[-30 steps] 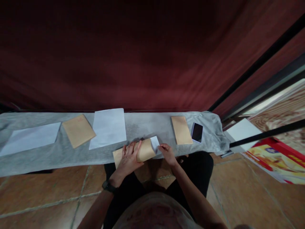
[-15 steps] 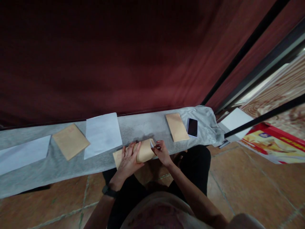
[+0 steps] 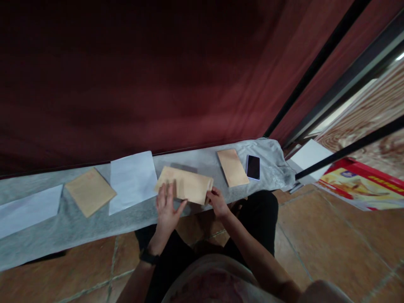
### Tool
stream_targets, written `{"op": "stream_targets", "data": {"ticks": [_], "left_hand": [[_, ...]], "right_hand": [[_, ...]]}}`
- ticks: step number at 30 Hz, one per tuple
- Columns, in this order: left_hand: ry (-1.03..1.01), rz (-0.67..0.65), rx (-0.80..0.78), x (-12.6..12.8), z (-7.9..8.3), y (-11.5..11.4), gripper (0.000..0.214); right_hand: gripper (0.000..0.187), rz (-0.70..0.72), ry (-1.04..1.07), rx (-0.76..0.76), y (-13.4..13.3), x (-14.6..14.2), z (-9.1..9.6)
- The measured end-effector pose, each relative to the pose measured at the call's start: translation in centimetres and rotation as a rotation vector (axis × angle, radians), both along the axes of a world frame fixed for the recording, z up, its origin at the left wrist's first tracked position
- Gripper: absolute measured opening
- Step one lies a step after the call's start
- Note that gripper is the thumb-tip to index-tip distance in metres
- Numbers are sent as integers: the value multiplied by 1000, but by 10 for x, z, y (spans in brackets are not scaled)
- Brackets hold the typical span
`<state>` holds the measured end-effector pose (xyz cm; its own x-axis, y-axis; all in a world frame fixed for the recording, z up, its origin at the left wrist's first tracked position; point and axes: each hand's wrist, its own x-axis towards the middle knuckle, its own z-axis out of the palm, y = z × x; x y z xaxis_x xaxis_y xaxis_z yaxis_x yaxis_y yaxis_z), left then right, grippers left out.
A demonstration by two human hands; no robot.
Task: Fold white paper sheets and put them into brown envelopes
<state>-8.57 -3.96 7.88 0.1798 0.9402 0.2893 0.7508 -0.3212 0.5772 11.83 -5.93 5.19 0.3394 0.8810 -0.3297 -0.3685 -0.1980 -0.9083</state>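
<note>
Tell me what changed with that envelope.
The white sheet that stuck out is now out of sight, and the brown envelope lies flatter, farther up the grey cloth. The left hand has opened at its edge; the right hand grips its right end. Phone and the other papers stayed put.

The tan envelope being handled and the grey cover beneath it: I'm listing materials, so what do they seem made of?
Tan envelope: seemingly kraft paper, matte; it looks flat and crisp-edged with no shine, pinched at its end by the right hand.
Grey cover: probably soft fabric, perhaps felt or fleece, matte; its surface is mottled and it bunches into folds at its right end.
</note>
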Motion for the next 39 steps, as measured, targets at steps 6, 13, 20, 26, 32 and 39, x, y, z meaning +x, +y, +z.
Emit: {"op": "stream_targets", "data": {"ticks": [6,13,20,26,32,39], "left_hand": [[-899,135,-783,34,-14,-8,67],[-1048,161,-828,64,-18,4,41],[-708,190,-756,50,-37,40,43],[-434,201,-650,30,-42,48,55],[174,116,-198,34,-40,40,58],[304,-199,-28,76,-56,102,55]], "right_hand": [[28,-45,179,-8,-4,-14,-4],[33,-12,61,-6,-1,-13,-17],[39,-20,-240,5,-4,11,-33],[41,349,-1101,345,-4,29,-34],[45,586,-1341,423,0,28,-36],[47,590,-1342,419,-2,28,-37]]}}
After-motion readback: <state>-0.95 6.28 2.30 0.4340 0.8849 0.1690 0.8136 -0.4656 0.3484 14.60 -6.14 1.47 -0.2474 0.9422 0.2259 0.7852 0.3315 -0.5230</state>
